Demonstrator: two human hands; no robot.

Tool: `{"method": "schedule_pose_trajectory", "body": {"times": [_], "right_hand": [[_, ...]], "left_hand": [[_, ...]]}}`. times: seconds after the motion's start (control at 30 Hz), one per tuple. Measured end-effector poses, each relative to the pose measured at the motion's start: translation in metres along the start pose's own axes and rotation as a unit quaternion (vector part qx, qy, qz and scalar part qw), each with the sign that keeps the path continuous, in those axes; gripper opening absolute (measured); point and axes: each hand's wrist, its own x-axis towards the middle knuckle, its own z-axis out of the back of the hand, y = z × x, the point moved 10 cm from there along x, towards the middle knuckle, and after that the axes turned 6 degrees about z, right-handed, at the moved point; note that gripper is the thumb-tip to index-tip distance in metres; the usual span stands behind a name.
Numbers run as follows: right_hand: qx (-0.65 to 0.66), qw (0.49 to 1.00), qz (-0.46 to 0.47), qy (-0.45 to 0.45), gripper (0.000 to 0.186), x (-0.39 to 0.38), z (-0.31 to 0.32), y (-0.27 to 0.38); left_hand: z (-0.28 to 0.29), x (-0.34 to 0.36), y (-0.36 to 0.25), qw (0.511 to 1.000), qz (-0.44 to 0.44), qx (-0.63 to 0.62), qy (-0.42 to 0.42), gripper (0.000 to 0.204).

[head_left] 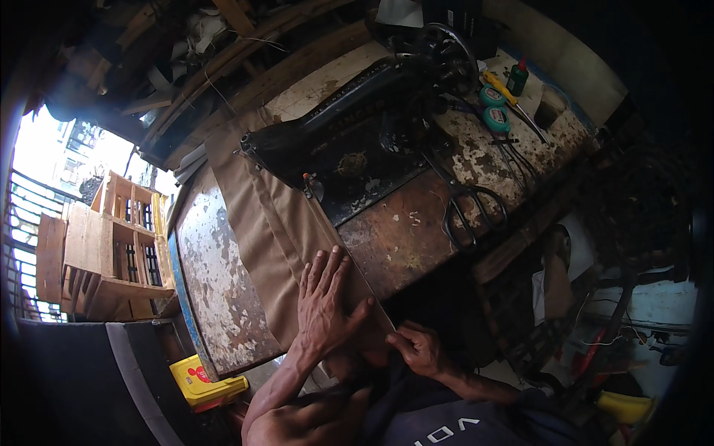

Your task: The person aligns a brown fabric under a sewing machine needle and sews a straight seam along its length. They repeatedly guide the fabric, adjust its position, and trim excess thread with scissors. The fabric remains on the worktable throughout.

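Note:
A long piece of brown fabric [274, 245] runs from beneath the black sewing machine [342, 134] down over the table's near edge. My left hand [325, 301] lies flat on the cloth with its fingers stretched toward the machine. At the fabric's right edge, just off the near side of the table, my right hand [418, 348] pinches the cloth between thumb and curled fingers. Black-handled scissors [474, 215] rest on the tabletop to the right of the machine bed.
The worn table [216, 275] has peeling paint. At its far right lie two teal round cases [495, 117], a yellow-handled screwdriver [500, 86] and a dark green bottle [518, 76]. A wooden rack [119, 249] stands left; a yellow container [208, 383] sits below the near left corner.

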Motion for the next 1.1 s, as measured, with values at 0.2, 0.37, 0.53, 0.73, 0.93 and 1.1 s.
{"method": "schedule_pose_trajectory", "body": {"times": [0.2, 0.37, 0.53, 0.73, 0.93, 1.1], "right_hand": [[0.040, 0.998, 0.046, 0.014, 0.022, 0.000, 0.002, 0.013], [0.038, 0.997, 0.067, 0.012, 0.021, 0.001, 0.004, 0.019], [0.034, 0.997, 0.070, 0.015, 0.020, 0.002, 0.004, 0.019], [0.027, 0.997, 0.066, 0.021, 0.018, -0.001, 0.005, 0.021], [0.024, 0.998, 0.061, 0.017, 0.018, -0.001, 0.006, 0.020], [0.033, 0.997, 0.069, 0.005, 0.019, -0.003, 0.007, 0.016]], "left_hand": [[0.000, 0.000, 0.003, 1.000, -0.002, -0.009, 0.005, 0.084], [-0.002, 0.000, 0.004, 1.000, 0.001, -0.013, 0.006, 0.085], [-0.002, -0.001, 0.004, 1.000, 0.002, -0.019, 0.004, 0.085], [-0.001, -0.001, 0.006, 0.999, -0.003, -0.036, -0.002, 0.083], [-0.002, -0.002, 0.007, 1.000, -0.004, -0.026, -0.002, 0.085], [-0.004, -0.001, 0.008, 1.000, -0.002, -0.012, 0.001, 0.089]]}}
